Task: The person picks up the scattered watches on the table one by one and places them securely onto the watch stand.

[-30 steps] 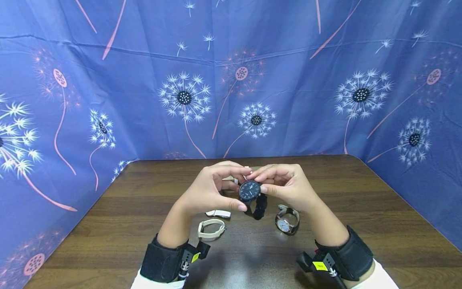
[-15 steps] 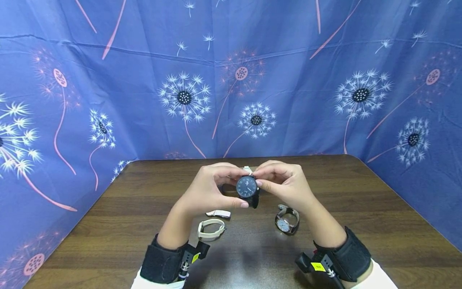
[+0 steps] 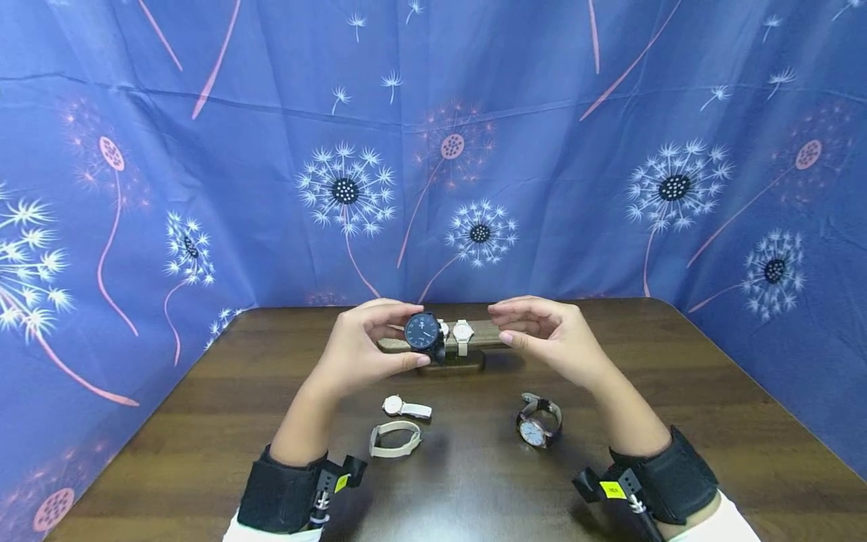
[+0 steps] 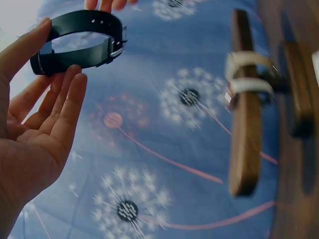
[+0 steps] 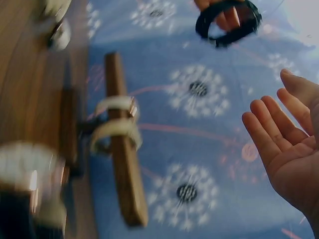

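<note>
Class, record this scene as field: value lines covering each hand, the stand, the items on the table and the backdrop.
Left hand: holds a black wristwatch, dial facing the head camera
Right hand: holds nothing, apart from the watch
Wooden watch stand: two pale-strapped watches looped around it
Wooden table: white-strapped watch, looped cream band, dark-strapped watch
Backdrop: blue dandelion-print cloth

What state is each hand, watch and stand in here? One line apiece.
Black watch, strap closed in a loop, held.
Left hand, pinching the black watch.
Right hand, relaxed, holding nothing.
Watch stand, upright, two pale watches round its bar.
White watch, lying face up.
Cream watch, strap curled into a loop.
Dark-strapped pale-dial watch, strap curled, buckling unclear.
</note>
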The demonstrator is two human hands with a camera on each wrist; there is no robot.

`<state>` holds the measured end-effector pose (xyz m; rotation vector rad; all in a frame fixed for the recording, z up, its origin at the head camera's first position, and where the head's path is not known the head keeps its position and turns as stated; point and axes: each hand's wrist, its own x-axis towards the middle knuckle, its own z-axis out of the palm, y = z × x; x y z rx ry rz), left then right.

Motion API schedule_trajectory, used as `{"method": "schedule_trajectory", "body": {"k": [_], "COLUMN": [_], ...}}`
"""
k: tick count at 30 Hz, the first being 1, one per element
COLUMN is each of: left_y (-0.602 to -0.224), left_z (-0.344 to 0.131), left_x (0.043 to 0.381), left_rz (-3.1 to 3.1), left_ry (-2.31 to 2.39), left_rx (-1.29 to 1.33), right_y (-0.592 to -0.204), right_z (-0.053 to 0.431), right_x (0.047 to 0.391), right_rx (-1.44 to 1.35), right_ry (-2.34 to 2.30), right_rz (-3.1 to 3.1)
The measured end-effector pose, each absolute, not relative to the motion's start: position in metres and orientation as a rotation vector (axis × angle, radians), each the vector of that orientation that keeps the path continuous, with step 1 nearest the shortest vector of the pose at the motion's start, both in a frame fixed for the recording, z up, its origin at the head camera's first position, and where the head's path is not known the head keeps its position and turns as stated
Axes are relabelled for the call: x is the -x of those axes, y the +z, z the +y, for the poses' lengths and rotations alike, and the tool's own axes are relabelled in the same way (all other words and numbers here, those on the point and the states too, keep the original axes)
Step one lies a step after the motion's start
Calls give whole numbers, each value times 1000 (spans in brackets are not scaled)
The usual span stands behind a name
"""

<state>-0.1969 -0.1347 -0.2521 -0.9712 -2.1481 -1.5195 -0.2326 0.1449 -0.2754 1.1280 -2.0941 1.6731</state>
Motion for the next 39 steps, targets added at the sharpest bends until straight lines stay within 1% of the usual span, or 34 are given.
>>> {"method": "schedule_trajectory", "body": {"k": [4, 9, 14, 21, 28, 34, 39], "left_y": [-270, -276, -281, -287, -301, -310, -321], "left_z": [-156, -177, -194, -208, -220, -226, -230], "left_x": [217, 232, 240, 248, 259, 266, 275], "left_rz": [-2180, -2201, -2248, -2320, -2395, -2469, -2486], "left_ry": [-1524, -1452, -1406, -1399, -1335, -1249, -1263], "left_rx": [823, 708, 640, 579, 532, 474, 480], "right_y": [-284, -294, -308, -318, -326, -326, -324], "right_z": [163, 181, 190, 193, 187, 178, 177], "right_x": [249, 278, 301, 322, 334, 334, 335], "right_rx": [-1051, -964, -920, -946, -1007, -1050, -1064], "right_ry": [1566, 1385, 1295, 1082, 784, 699, 649], "right_rz": [-2202, -2317, -2430, -2580, -2644, -2678, -2674]}}
